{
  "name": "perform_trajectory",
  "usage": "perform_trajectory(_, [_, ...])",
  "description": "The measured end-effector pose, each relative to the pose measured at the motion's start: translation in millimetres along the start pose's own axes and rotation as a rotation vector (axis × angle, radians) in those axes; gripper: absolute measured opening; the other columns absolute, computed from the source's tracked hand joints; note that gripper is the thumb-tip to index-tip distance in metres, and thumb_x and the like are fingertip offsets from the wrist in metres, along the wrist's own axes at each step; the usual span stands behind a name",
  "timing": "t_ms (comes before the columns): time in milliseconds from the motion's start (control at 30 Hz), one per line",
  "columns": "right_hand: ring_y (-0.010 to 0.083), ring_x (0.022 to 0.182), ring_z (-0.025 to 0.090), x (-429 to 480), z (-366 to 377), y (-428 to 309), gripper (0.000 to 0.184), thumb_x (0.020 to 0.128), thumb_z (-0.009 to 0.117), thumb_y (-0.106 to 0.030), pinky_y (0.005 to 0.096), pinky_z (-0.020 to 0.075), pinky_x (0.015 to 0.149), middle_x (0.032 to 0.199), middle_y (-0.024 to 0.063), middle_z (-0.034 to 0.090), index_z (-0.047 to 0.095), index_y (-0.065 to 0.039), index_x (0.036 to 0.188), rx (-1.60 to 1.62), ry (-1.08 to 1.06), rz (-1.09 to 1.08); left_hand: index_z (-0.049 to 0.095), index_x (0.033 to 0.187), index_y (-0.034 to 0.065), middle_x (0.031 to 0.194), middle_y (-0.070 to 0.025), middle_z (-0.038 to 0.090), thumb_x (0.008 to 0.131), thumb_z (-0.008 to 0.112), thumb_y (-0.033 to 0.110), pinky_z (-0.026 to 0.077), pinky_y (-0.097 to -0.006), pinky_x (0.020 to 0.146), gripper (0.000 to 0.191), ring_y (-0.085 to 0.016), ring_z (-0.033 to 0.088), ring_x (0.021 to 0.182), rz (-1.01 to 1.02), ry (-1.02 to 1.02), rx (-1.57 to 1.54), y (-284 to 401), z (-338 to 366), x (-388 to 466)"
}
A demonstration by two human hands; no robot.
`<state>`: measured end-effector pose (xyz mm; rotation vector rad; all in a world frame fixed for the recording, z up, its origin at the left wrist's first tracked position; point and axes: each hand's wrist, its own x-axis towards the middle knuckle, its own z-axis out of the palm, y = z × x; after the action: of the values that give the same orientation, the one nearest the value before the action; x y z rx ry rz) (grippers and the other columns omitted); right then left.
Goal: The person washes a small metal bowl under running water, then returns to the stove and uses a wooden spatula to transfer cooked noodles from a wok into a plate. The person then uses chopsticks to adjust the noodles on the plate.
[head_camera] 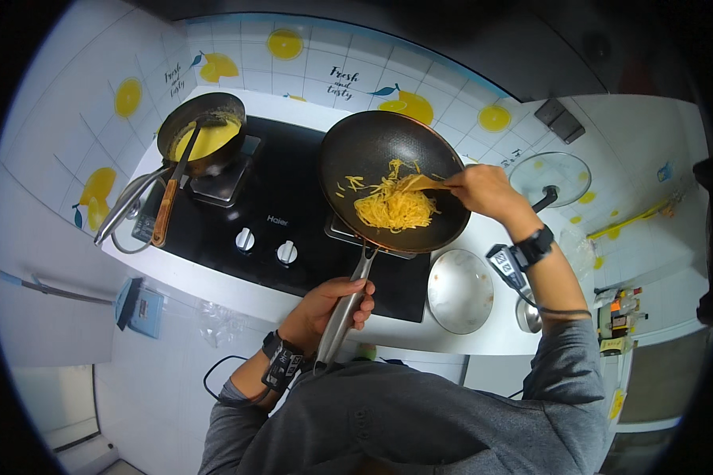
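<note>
My left hand (336, 307) grips the metal handle (349, 300) of a dark wok (368, 142) over the right burner. Inside the wok lies a heap of yellow shredded food (395, 208), with a few loose strands on the wall to its left. My right hand (486, 191) holds a wooden spatula (422, 183), whose blade touches the top of the heap. The wok is tipped, so its inside faces me. Beside it, on the counter to the right, sits a white bowl (460, 292) with small spots around its wall.
On the left burner stands a saucepan (202, 130) of yellow liquid, a wooden-handled utensil (175, 184) leaning across its rim. Two knobs (266, 246) sit on the black gas hob (297, 178). A glass lid (549, 178) and a small metal bowl (529, 314) are to the right.
</note>
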<state>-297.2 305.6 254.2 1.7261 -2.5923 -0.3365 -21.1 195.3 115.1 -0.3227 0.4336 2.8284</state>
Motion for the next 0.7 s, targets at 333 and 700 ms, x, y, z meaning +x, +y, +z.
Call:
perform_trajectory(333, [0.0321,0.081,0.061,-5.7,32.0,-13.0,0.02,0.079,0.055,-0.018,0.0394,0.0501,0.07,0.087,0.0141,0.065,0.069,-0.013,0.092,0.249,-0.006,0.189,0.051,0.092,0.0054,0.06,0.0019,0.042,0.094,0.044,0.021,0.037,-0.0227,0.042,0.017,-0.007,0.04,0.046,-0.085,-0.289,-0.152,3.2,-6.8,10.5])
perform_trajectory(700, [0.0322,0.079,0.062,-4.3,17.7,-27.6,0.017,0.076,0.055,-0.016,0.0425,0.0501,0.069,0.081,0.0158,0.064,0.069,-0.011,0.084,0.173,-0.024,0.24,0.047,0.081,0.0085,0.058,0.0025,0.042,0.094,0.044,0.021,0.038,-0.0229,0.041,0.018,-0.007,0.04,0.044,-0.099,-0.226,-0.111,3.6,-6.7,10.3])
